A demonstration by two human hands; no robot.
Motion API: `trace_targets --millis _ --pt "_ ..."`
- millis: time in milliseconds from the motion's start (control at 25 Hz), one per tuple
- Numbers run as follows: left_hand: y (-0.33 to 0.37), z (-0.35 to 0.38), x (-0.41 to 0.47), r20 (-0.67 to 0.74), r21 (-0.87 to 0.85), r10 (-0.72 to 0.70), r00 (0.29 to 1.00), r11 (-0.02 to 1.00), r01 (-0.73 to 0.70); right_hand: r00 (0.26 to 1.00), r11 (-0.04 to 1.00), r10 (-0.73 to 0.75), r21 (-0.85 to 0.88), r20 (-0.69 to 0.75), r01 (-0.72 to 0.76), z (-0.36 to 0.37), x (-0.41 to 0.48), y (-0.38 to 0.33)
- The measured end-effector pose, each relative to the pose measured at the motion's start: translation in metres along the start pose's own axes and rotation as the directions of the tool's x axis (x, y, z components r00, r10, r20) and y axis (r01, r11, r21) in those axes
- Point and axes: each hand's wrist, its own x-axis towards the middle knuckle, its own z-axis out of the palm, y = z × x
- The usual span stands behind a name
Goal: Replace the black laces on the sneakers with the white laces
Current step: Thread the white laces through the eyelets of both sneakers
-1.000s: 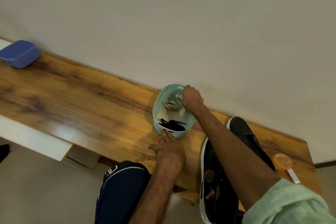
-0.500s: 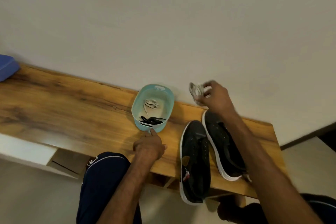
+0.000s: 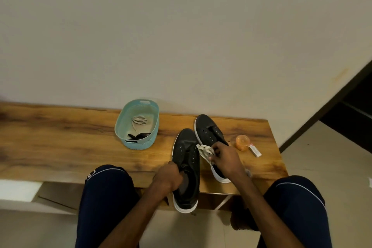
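1. Black nearer sneaker [image 3: 186, 154], on wooden bench [image 3: 70, 143]: collar is gripped by curled left hand [image 3: 168, 177].
2. White lace bundle [image 3: 205, 150]: pinched by right hand [image 3: 225, 160] over farther sneaker [image 3: 209, 131].
3. Teal basket [image 3: 141, 144]: black laces [image 3: 138, 136] and second white lace [image 3: 140, 120] are contained.

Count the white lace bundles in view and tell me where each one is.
2. One white lace bundle is gripped in the right hand. The other bundle lies in the teal basket, beyond the black laces. More could be hidden underneath.
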Motion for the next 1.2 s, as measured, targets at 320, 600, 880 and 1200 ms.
trace_targets --millis 320,600,880,1200 --pt "-0.009 -0.022 0.017 -0.177 0.116 -0.028 0.984 0.992 0.049 0.998 0.997 -0.019 -0.069 -0.055 0.015 -0.010 -0.007 0.003" --pt "-0.010 -0.033 0.030 -0.235 0.047 -0.100 0.967 0.992 0.114 0.996 0.990 0.055 0.124 0.074 -0.063 0.003 -0.025 -0.006" --pt "0.000 -0.046 -0.005 -0.489 0.221 0.136 0.861 0.975 -0.029 0.991 0.982 0.023 0.183 0.135 -0.048 0.016 -0.050 -0.019" --pt "0.049 -0.004 -0.032 -0.266 0.186 0.590 0.762 0.807 -0.560 0.873 0.718 0.482 0.606 -0.076 -0.343 -0.026 -0.052 0.050"
